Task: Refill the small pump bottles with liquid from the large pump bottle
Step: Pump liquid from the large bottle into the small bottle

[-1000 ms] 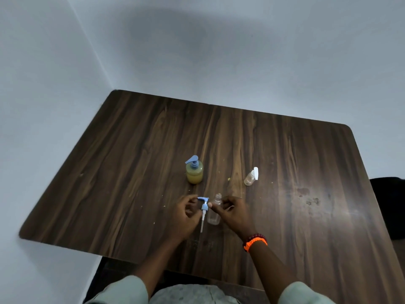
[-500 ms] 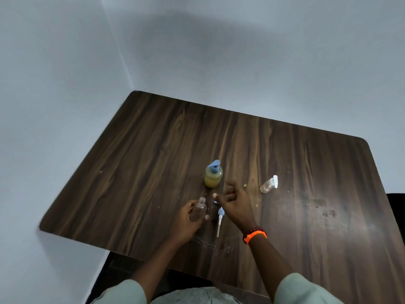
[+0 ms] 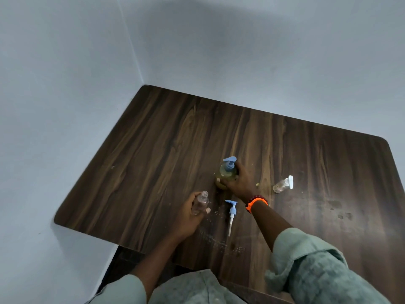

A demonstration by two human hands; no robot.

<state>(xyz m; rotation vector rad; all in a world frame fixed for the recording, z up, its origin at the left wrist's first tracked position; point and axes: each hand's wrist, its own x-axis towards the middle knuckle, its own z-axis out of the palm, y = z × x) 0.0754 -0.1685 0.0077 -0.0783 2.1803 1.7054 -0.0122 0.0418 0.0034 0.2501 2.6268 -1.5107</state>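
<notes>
Right hand [image 3: 237, 182] around large bottle [image 3: 228, 172]

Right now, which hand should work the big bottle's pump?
Right hand: it already grips the big bottle. The left hand holds the open small bottle, so it likely brings that under the spout.

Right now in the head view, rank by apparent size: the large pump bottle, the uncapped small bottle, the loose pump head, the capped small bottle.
1. large pump bottle
2. loose pump head, longest but thin
3. uncapped small bottle and capped small bottle: alike, unranked
</notes>
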